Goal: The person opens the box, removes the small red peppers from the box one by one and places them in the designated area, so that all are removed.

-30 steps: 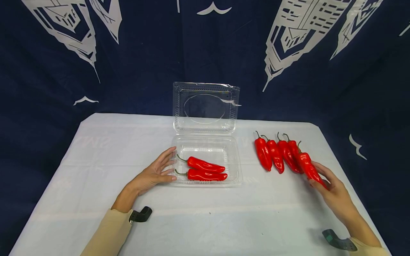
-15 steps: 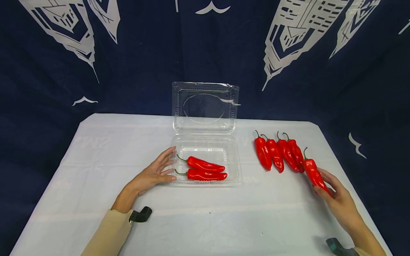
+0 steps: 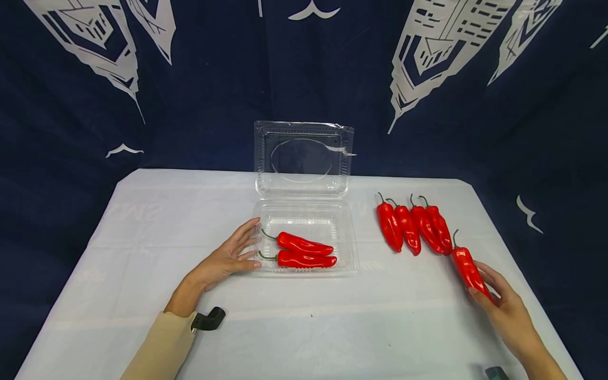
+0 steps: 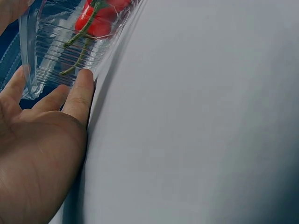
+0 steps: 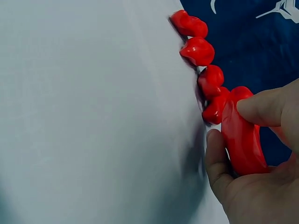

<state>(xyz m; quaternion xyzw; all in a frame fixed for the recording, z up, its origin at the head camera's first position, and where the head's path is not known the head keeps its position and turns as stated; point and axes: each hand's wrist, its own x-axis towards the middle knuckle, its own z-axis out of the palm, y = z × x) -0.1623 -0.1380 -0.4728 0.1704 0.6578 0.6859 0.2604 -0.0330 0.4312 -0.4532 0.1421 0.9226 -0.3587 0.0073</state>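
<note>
White-clothed table (image 3: 142,295). Clear plastic hinged clamshell box (image 3: 349,248), lid up, holding two red chili peppers (image 3: 304,252); your left hand (image 3: 223,258), fingers straight, touches its left wall. Your right hand (image 3: 505,309) pinches a glossy red chili pepper (image 3: 467,268) near the table's right edge, beside four more (image 3: 414,228).

My left hand (image 3: 223,261) is bare, with no ring or glove on it. A beige long sleeve (image 3: 161,345) covers my left forearm and ends at the wrist. A small black bracket (image 3: 209,319), bent like an elbow, sticks out from that cuff. My right hand (image 3: 505,311) is bare too, and a dark mount (image 3: 496,373) shows just behind its wrist, mostly cut off.
</note>
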